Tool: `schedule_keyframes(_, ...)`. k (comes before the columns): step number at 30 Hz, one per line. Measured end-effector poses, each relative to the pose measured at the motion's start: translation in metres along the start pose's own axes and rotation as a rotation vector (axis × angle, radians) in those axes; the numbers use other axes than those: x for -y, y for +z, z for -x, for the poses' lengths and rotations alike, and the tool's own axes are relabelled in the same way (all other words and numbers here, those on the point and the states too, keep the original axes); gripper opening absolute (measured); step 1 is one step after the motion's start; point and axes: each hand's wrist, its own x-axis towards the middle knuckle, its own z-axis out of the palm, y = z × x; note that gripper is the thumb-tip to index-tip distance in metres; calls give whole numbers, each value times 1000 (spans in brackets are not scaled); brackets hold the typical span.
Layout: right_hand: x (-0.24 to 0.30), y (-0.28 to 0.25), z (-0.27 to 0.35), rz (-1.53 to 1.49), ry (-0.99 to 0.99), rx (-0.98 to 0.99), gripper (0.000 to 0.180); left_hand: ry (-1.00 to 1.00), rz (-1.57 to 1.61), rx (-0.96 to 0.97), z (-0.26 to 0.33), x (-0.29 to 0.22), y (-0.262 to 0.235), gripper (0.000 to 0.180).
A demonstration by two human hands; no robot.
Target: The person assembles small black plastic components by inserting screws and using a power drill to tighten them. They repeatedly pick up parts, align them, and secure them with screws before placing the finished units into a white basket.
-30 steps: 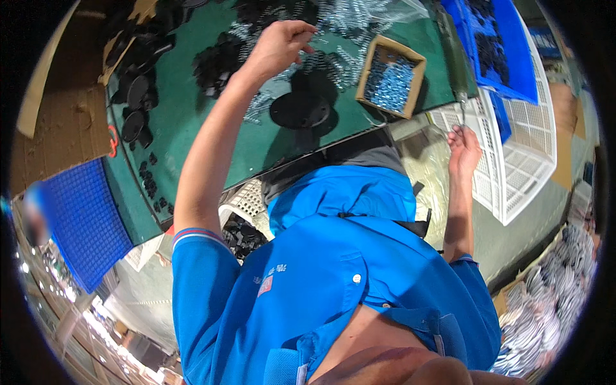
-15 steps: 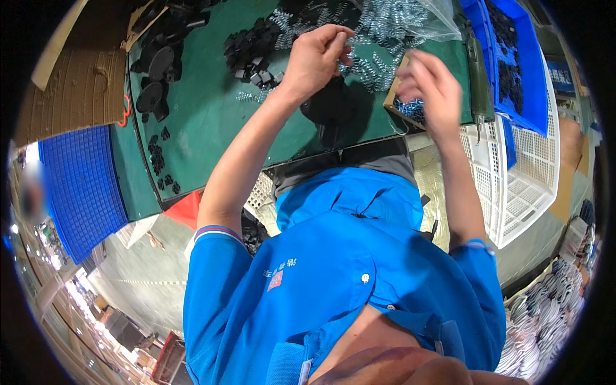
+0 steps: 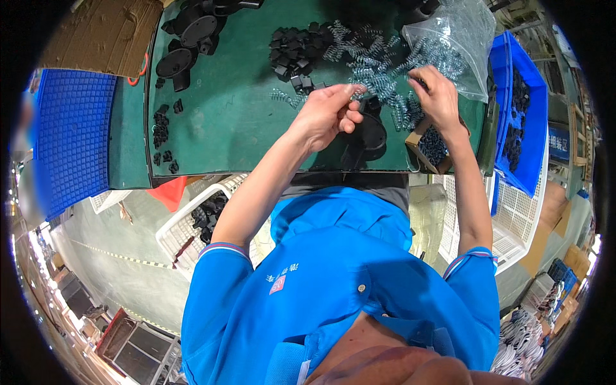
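My left hand (image 3: 328, 114) is closed in a pinch, with a small metal coil spring (image 3: 359, 93) at its fingertips. Just right of it and partly behind the fingers, a black round-based part (image 3: 371, 136) lies near the table's front edge. My right hand (image 3: 437, 97) has its fingers curled together beside a heap of coil springs (image 3: 378, 67); what they hold, if anything, is hidden. Below that hand stands a small cardboard box (image 3: 421, 154) filled with small metal pieces. Small black blocks (image 3: 298, 51) are piled to the left of the springs.
A clear plastic bag (image 3: 465, 38) covers more springs at the back right. Blue bins (image 3: 542, 138) with black parts stand beyond the table's right edge. Larger black round parts (image 3: 176, 64) and small black pieces (image 3: 160, 131) lie along the green table's (image 3: 224, 122) left side.
The head view has shifted. My right hand has moved from over the small cardboard box toward the springs. My left hand has come nearer and now sits left of the black round-based part.
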Motion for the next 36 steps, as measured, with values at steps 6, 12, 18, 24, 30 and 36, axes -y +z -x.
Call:
schedule_keyframes(6,-2,50,-104,100,-185,-68,26,167,-175,-25,14,-7,-1,21)
schedule_keyframes(12,-49,108,-131,61,-3,-33,22,795,-928,-102,-13,-6,-4,19)
schedule_keyframes(18,10,16,-62,-736,260,106,25,815,-1347,-28,-40,14,4,21)
schedule_keyframes(24,29,-8,38,-1125,591,203,31,795,-1241,-121,-28,39,-5,24)
schedule_keyframes(30,50,1,59,-1224,551,26,29,854,-1173,-257,-19,50,-8,23)
schedule_keyframes(36,68,23,43,-865,381,-135,30,849,-1194,-247,-22,48,-11,24)
